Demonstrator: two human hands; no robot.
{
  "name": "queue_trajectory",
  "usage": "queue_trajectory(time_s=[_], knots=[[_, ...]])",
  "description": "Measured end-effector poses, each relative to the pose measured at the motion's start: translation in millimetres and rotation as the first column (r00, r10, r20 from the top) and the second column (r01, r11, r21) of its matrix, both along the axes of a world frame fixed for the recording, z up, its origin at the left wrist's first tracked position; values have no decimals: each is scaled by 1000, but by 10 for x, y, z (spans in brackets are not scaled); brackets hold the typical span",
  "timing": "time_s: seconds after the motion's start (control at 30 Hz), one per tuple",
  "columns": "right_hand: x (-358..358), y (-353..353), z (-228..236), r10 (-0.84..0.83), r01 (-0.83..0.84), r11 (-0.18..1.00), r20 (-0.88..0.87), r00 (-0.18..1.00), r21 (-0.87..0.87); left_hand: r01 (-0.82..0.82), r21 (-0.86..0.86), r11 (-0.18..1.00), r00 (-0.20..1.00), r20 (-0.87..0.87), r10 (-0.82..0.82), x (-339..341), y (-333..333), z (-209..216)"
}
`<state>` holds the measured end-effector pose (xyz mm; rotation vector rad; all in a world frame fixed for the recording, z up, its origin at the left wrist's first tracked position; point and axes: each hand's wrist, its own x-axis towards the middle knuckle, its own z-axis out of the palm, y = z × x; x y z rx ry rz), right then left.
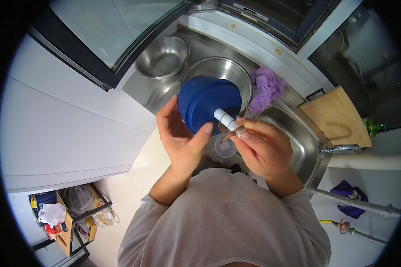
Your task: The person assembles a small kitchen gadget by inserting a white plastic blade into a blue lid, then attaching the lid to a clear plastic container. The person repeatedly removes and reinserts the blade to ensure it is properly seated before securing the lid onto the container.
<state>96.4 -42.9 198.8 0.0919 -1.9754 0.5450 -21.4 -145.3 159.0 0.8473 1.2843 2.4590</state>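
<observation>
My left hand [178, 135] is wrapped round the side of a large, round blue plastic lid [209, 95] with a ribbed rim, thumb on its near face. A white ringed tube [225, 119] sticks out of the middle of the lid towards me. At the tube's end, my right hand [267, 147] is closed in a pinch on a small shiny metal piece [238, 131] that looks like a band; its exact kind is hard to make out. Below, between my hands, shows a round clear plastic piece [226, 146] with a pale square on it.
Two steel bowls [162, 57] [227, 63] stand on the steel counter beyond the lid. A purple cloth [267, 86] lies beside them. To the right are a sink [298, 138], a faucet [343, 147] and a leaning wooden board [338, 115]. A glass window [116, 26] swings in at upper left; a cluttered shelf [69, 218] stands lower left.
</observation>
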Motion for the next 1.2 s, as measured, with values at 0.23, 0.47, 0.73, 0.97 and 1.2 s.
queue_trajectory(time_s=[0.23,0.47,0.73,0.97,1.2], knots=[[-80,75,22,-14,17,997,-29,999,80,-8,-24,1000,1000,27,9,-10,45,-13],[-127,63,-3,-39,39,999,-2,999,24,-78,-42,996,997,11,79,-26,108,-65],[-191,77,-122,-112,107,992,-83,990,-59,-137,-29,990,990,-20,136,6,152,-50],[-181,74,-103,-117,110,991,-100,988,-71,-9,-12,1000,999,39,9,-33,112,-103],[-130,58,-73,-122,121,992,-87,989,-22,160,71,985,975,142,-169,-94,90,-41]])
